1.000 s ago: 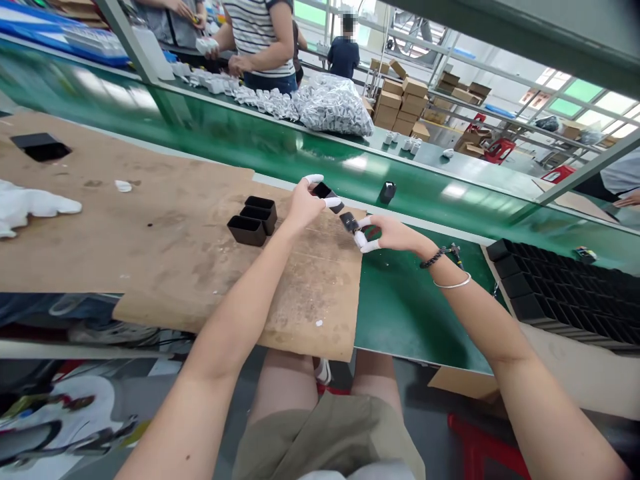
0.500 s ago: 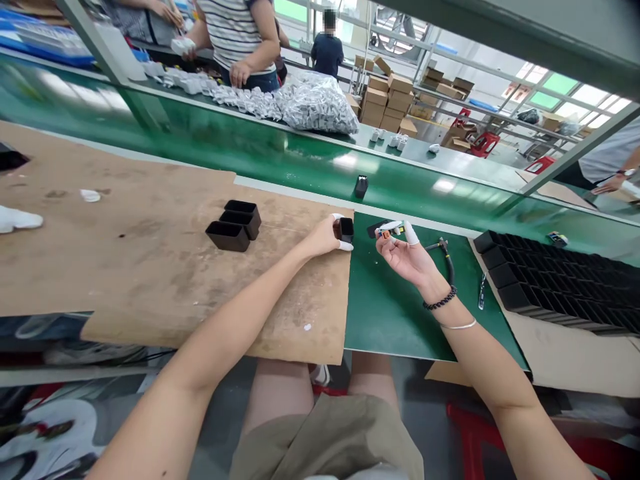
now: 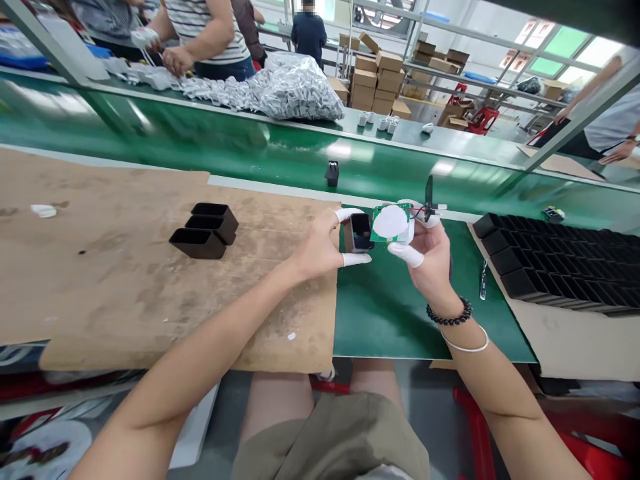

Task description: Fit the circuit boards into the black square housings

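Just hold that black case (image 3: 359, 232) nice and steady while your left hand (image 3: 320, 245) pinches it, and go easy where your right hand (image 3: 434, 260) pinches the green board (image 3: 391, 222).

Free cardboard (image 3: 273, 230) between hands (image 3: 321, 248) and black boxes (image 3: 203, 248)

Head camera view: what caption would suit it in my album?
Left hand gripping an open black case, right hand holding a white-patched green circuit board beside it, at a green workbench.

A bulging bag of white parts (image 3: 303, 90) lies before stacked cardboard boxes (image 3: 389, 81), left of a red stool (image 3: 483, 120).
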The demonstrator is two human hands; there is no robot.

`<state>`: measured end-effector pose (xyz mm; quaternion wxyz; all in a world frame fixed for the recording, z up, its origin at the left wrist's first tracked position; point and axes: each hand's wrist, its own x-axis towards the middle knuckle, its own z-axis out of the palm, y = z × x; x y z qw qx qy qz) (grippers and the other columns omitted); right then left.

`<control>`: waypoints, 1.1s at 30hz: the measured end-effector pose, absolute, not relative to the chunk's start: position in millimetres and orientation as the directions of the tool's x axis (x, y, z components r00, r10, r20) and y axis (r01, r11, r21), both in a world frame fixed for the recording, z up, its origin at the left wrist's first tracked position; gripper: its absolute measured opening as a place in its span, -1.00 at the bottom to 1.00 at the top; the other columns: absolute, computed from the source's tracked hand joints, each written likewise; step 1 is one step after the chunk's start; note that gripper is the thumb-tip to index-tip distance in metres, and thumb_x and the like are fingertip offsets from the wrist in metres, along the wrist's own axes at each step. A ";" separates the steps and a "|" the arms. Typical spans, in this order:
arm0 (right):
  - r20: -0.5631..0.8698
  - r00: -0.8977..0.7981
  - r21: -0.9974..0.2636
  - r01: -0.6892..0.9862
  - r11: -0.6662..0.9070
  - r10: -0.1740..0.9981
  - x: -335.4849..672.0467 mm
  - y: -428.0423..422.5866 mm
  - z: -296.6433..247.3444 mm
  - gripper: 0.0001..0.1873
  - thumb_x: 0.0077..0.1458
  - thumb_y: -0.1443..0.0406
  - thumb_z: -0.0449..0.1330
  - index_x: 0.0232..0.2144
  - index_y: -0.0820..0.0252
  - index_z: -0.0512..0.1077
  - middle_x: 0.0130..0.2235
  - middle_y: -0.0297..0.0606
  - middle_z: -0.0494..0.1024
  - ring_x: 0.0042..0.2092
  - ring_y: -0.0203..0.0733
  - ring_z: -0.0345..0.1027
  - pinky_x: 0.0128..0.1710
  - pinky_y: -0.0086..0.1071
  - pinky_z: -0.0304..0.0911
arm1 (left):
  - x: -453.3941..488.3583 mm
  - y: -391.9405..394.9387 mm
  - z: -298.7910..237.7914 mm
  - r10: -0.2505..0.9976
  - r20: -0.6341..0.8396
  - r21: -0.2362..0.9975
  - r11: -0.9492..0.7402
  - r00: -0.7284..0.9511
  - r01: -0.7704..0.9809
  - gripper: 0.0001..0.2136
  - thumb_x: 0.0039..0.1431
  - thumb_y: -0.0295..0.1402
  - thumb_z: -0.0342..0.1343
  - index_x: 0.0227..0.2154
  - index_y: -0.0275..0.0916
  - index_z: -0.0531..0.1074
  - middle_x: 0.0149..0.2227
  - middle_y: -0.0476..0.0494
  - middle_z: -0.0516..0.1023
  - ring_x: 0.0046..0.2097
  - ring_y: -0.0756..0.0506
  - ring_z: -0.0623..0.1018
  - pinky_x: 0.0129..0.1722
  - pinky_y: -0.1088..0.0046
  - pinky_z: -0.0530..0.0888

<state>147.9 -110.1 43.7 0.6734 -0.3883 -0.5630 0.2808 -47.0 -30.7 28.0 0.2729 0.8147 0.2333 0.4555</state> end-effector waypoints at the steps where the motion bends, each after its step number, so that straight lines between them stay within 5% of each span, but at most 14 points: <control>1: 0.597 0.187 -0.802 0.129 0.583 0.780 145.4 -112.5 43.1 -0.33 -0.20 0.11 0.57 -0.04 0.04 0.44 0.02 -0.20 0.63 0.11 0.03 0.52 0.16 -0.04 0.46 | -47.2 -31.5 29.0 0.597 0.645 0.629 -0.769 0.477 0.112 -0.33 -0.13 -0.19 0.48 0.08 -0.22 0.43 -0.02 -0.21 0.58 -0.02 -0.20 0.56 0.01 0.21 0.51; 9: 0.732 -0.051 -0.636 0.307 0.708 0.679 136.6 -123.1 50.9 -0.37 -0.02 0.08 0.49 0.08 -0.02 0.44 0.12 -0.16 0.57 0.25 0.12 0.40 0.30 0.08 0.29 | -51.6 -35.5 43.4 0.472 0.730 0.519 -0.853 0.495 0.048 -0.41 -0.05 -0.18 0.44 0.07 -0.19 0.47 -0.03 -0.24 0.59 0.00 -0.25 0.54 0.04 0.10 0.49; 33: 0.720 -0.054 -0.603 0.444 0.662 0.692 140.4 -123.3 53.5 -0.39 -0.09 -0.01 0.49 -0.01 0.02 0.48 0.04 -0.12 0.58 0.10 0.12 0.46 0.14 0.05 0.40 | -51.6 -36.4 44.8 0.454 0.711 0.523 -0.852 0.537 0.028 -0.44 0.00 -0.19 0.41 0.09 -0.12 0.47 -0.04 -0.21 0.58 0.02 -0.25 0.51 0.07 0.09 0.46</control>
